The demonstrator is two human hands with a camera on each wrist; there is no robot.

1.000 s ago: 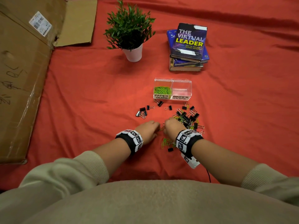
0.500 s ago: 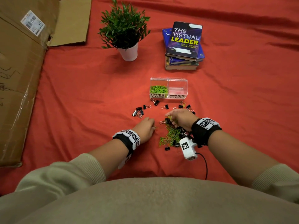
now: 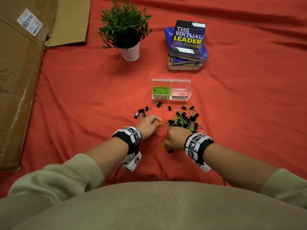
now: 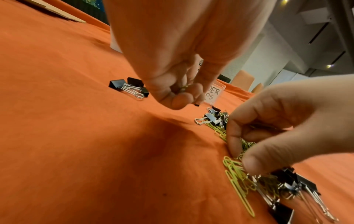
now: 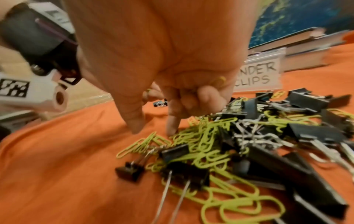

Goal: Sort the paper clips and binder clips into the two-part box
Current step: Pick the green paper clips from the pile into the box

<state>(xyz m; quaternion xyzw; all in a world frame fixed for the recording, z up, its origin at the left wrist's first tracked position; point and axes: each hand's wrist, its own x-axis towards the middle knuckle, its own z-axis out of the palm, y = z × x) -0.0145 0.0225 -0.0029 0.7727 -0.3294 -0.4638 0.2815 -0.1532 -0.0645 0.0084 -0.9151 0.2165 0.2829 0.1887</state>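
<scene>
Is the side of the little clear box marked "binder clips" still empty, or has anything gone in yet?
Empty, as far as the head view shows: the binder clips compartment shows only bare clear plastic, while the paper clips compartment holds green clips.

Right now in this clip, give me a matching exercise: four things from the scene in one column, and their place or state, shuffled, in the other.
Things:
1. PAPER CLIPS compartment
2. BINDER CLIPS compartment
3. left hand
4. stack of books

Places or states:
A. beyond the two-part box, to its right
B. holds green clips
C. has no clips in it
D. curled round a few paper clips

Pairs: 1-B, 2-C, 3-D, 4-A
</scene>
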